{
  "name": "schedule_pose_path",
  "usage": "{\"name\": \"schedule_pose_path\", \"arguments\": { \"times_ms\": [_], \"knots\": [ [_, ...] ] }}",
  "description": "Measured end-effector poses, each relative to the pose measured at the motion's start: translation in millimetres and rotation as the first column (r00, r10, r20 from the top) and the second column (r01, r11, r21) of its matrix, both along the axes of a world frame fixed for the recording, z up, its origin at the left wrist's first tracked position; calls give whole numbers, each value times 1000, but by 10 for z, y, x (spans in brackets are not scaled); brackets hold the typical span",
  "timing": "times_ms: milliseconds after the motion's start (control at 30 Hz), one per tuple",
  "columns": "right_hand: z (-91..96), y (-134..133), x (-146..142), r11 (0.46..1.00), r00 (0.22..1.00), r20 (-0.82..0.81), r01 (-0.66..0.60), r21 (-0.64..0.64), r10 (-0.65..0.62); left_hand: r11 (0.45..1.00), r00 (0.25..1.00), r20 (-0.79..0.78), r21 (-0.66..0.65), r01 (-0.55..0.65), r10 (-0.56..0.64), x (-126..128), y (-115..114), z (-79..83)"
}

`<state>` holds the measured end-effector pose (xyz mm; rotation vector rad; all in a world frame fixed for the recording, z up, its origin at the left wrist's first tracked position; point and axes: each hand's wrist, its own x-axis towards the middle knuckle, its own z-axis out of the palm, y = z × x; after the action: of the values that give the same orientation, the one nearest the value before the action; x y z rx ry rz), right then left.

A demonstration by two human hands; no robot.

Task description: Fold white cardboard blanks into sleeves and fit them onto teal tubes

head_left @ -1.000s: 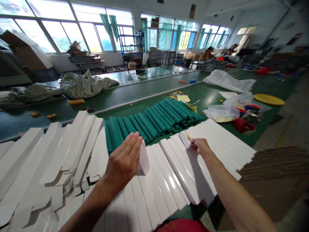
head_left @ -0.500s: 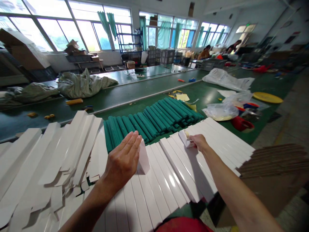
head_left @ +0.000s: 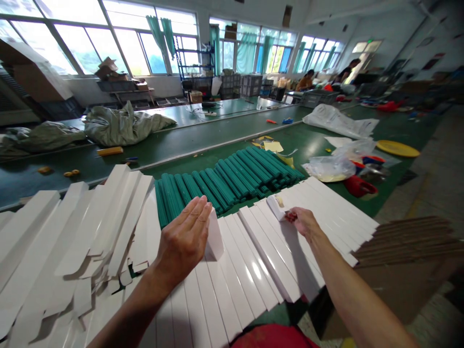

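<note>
My left hand [head_left: 184,239] is flat with fingers stretched out, pressing against a raised white flap [head_left: 214,238] of the row of long white cardboard boxes [head_left: 253,270] laid side by side on the green table. My right hand [head_left: 302,221] is closed around a small tool with a reddish handle and a yellowish tip, touching the end flap [head_left: 276,205] of a white box further right. Behind the boxes lies a pile of green rods [head_left: 232,179].
A heap of loose flat white box blanks [head_left: 72,232] lies at the left. Plastic bags [head_left: 331,166], a red object [head_left: 357,186] and a yellow plate [head_left: 398,148] sit at the right. Brown corrugated sheets [head_left: 406,241] lie beyond the table edge. People work far back.
My right hand has shifted slightly along the box end flap. My left hand stays pressed on the raised flap.
</note>
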<state>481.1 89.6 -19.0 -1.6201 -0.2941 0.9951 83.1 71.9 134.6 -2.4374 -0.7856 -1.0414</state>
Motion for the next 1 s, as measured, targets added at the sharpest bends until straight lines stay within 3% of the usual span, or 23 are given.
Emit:
{"name": "schedule_pose_path", "arguments": {
  "times_ms": [200,500,633,767,900,1000],
  "knots": [
    [-152,-154,9,992,1000,-12,-7,124,8,1000,1000,-4,-11,-7,7,0,-21,12],
    [-384,-288,-39,996,1000,2,-28,85,28,1000,1000,32,-28,2,-2,-3,15,-12],
    [-442,-244,-63,996,1000,-25,11,88,-9,992,996,89,-122,15,-4,-27,38,-20],
    [-464,-214,-70,999,999,-41,4,36,-3,961,969,247,-267,74,-6,-51,68,-83],
    [-354,-206,-222,999,999,6,-48,-21,48,934,932,359,-347,83,50,-75,63,-150],
    [12,-222,-638,988,988,25,-153,38,152,927,927,365,-369,64,81,-68,36,-158]
  ]
}}
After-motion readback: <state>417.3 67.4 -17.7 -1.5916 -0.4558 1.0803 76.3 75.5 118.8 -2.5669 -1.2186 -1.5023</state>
